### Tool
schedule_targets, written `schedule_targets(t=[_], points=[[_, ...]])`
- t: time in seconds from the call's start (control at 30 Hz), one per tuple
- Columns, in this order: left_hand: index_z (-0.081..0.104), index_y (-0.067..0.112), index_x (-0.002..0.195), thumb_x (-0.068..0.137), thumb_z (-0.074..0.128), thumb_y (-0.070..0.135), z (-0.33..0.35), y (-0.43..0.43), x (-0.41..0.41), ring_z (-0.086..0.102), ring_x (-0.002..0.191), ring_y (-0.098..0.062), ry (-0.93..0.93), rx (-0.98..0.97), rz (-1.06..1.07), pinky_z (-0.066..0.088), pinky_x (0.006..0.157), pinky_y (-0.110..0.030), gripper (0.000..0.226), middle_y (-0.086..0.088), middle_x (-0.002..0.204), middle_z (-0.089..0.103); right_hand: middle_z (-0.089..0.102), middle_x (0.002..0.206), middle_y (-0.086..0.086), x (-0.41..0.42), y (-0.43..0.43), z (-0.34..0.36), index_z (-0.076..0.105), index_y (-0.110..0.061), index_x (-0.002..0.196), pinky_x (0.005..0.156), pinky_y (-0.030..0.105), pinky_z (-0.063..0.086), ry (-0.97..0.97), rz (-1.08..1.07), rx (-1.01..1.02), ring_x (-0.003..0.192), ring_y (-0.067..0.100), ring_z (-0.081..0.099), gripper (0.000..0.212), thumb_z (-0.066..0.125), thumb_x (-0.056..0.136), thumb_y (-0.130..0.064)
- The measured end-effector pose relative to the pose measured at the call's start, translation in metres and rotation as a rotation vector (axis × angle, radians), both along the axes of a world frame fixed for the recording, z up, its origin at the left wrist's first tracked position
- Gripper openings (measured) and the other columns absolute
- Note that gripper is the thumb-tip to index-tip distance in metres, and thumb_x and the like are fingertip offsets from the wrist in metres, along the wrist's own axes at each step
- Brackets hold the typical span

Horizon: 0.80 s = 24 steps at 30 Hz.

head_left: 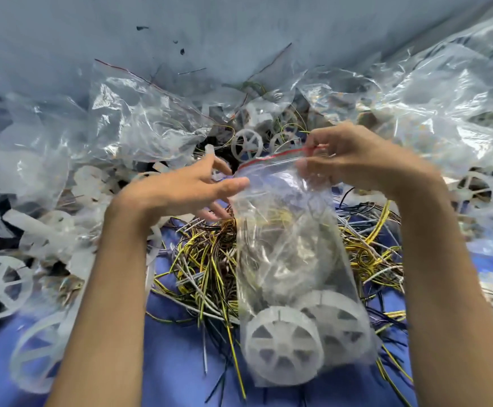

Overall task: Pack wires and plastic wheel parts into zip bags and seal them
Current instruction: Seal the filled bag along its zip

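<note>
Centre of frame: clear zip bag (pixel 286 248), pinched at its red strip by right hand (pixel 357 160). Inside, two white wheels (pixel 283 346) at the bottom, wires (pixel 277 218) above. Left hand (pixel 186 189) spread wide, fingertips touching the bag mouth. Behind, loose wires (pixel 204 259) on the blue counter (pixel 166 365).

Wheels (pixel 283 345) in zip bag (pixel 286 259), wires (pixel 207 259) beneath, bags (pixel 139 124) behind

A clear plastic zip bag (pixel 283 245) with a red seal strip hangs upright, two white spoked plastic wheels (pixel 283 352) at its bottom. Tangled yellow, black and grey wires (pixel 207 259) lie behind the bag, and loose white wheels (pixel 246 143) lie beyond its top.
</note>
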State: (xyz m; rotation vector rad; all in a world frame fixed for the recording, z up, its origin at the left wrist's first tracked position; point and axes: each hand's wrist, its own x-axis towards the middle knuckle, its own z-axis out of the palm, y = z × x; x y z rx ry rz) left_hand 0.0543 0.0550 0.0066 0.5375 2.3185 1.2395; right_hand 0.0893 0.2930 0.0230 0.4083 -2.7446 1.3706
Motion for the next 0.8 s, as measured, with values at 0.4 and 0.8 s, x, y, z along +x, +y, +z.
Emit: schedule_targets(t=[0.4,0.8], points=[[0.056,0.011,0.079,0.074,0.06,0.034,0.009,-0.011,0.002,0.052,0.057,-0.002,0.305,0.153,-0.009,0.046,0.059,-0.012,0.024,0.001,0.065,0.054,0.063,0.059,-0.006,0.001,0.026,-0.007,0.061,-0.008,0.076,0.061,0.021,0.047,-0.006,0.041,-0.187,0.058,0.007,0.055,0.019,0.061,0.075,-0.026],[0.06,0.018,0.092,0.084,0.066,0.005,0.008,-0.017,-0.004,0.063,0.066,-0.009,0.327,0.106,0.107,0.054,0.072,-0.028,0.017,-0.007,0.084,0.069,0.066,0.062,-0.003,-0.002,0.044,-0.021,0.068,-0.015,0.074,0.06,0.016,0.055,-0.097,-0.03,-0.316,0.057,0.006,0.061,0.018,0.07,0.068,-0.032]])
